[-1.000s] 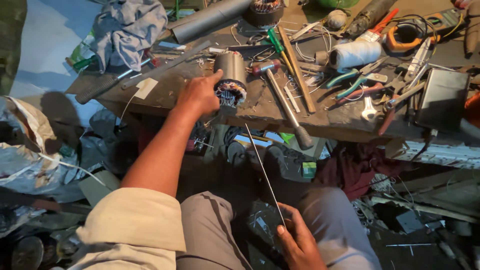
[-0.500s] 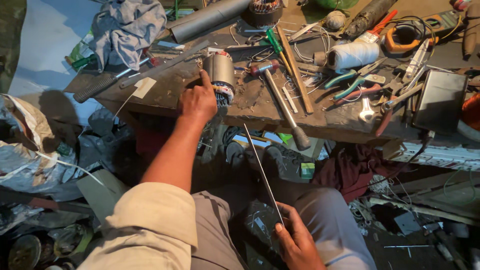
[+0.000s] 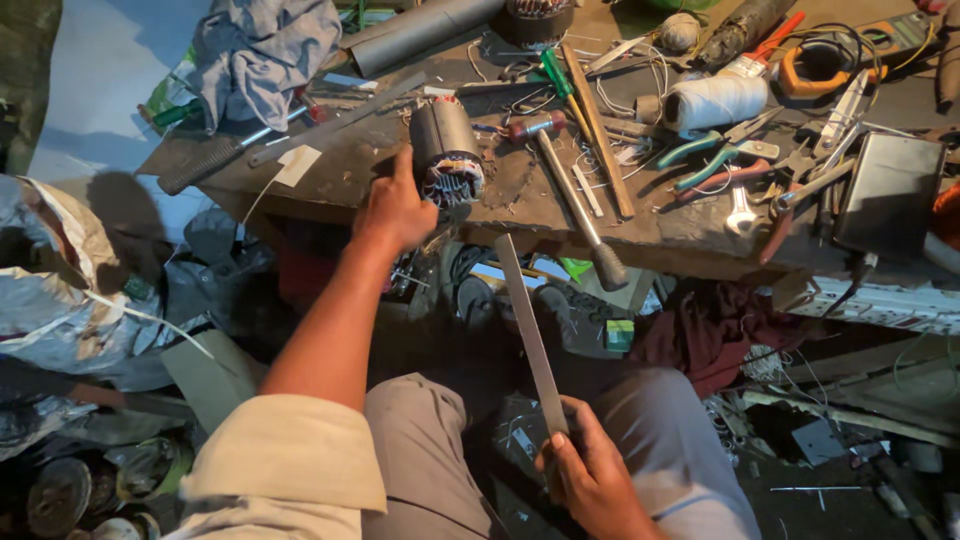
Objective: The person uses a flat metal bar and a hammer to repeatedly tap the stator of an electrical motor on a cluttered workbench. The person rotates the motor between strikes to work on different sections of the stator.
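Flat metal strip (image 3: 530, 330), long axis toward workbench (image 3: 330, 175)

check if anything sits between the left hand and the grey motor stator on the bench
Nothing visible does. The left hand is already against the side of the grey cylindrical motor stator with copper windings near the front edge of the cluttered wooden bench.

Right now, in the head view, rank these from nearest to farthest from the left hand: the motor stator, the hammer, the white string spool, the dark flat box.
1. Motor stator: touching the left hand, on the bench.
2. Hammer: just right of it.
3. White string spool: farther right, toward the back.
4. Dark flat box: far right edge.
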